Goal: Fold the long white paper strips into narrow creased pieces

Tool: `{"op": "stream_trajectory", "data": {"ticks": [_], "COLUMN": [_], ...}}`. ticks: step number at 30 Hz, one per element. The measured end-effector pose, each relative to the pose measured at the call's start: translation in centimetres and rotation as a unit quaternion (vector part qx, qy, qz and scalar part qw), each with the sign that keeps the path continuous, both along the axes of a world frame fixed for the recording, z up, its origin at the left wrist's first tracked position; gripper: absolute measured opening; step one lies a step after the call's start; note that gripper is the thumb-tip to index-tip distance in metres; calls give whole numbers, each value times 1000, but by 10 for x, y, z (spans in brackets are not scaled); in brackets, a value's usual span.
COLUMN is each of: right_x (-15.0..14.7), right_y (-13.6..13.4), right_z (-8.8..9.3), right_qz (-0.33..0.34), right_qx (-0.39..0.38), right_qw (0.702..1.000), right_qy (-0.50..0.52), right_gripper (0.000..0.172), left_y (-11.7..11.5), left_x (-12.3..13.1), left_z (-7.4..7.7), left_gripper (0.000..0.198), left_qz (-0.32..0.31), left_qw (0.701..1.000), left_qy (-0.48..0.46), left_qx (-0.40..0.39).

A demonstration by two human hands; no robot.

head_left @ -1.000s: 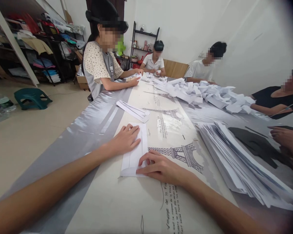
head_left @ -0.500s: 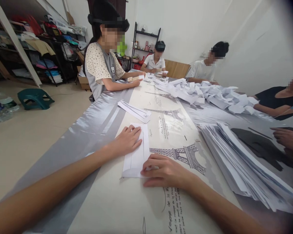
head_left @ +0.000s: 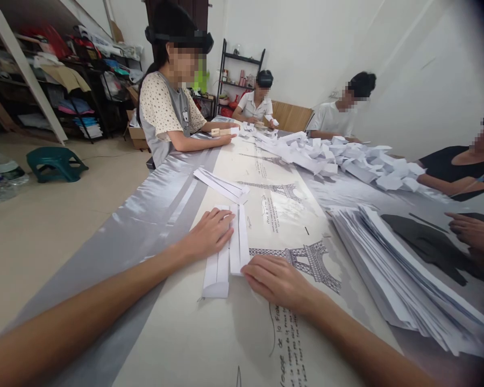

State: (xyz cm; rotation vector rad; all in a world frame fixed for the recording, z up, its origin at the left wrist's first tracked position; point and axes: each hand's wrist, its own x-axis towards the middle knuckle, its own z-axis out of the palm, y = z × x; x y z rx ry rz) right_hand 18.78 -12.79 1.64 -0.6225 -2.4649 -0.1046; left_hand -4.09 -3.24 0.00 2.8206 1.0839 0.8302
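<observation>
A creased white paper piece (head_left: 216, 277) lies lengthwise in front of me on the printed runner. My left hand (head_left: 210, 232) rests flat over its upper part, fingers stretched out. Just right of it is a second folded white paper strip (head_left: 236, 250), its top end near my left fingertips. My right hand (head_left: 275, 278) pinches this strip at its lower right corner, between thumb and fingers. Beyond my left hand lie several loose folded strips (head_left: 218, 184), fanned across one another.
A thick stack of white sheets (head_left: 403, 279) stands at the right, near another person's hand (head_left: 474, 234). Farther back is a heap of folded white paper pieces (head_left: 326, 153). Several people sit round the table; one at the left holds a wooden piece (head_left: 221, 132) with paper.
Two paper pieces that overlapped are now side by side. My right hand has shifted slightly up and right with the right-hand strip; my left hand has stayed in place.
</observation>
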Motion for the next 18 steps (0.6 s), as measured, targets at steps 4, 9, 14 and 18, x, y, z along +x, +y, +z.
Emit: {"op": "stream_trajectory", "data": {"ticks": [4, 9, 14, 18], "right_x": [4, 4, 4, 6], "right_y": [8, 8, 6, 7], "right_z": [-3, -2, -3, 0], "right_qz": [-67, -76, -73, -63], "right_qx": [-99, -136, -127, -123], "right_qw": [991, 981, 981, 981], "right_qy": [65, 116, 128, 137], "right_gripper": [17, 14, 15, 13], "left_y": [-17, -46, -49, -45], "left_x": [0, 10, 13, 12], "left_z": [17, 29, 25, 21], "left_gripper": [26, 7, 8, 10], "left_qz": [-113, -253, -217, -235], "left_qw": [981, 951, 960, 954], "left_qy": [-161, -178, -175, -185], "left_qx": [-3, 22, -2, -13]}}
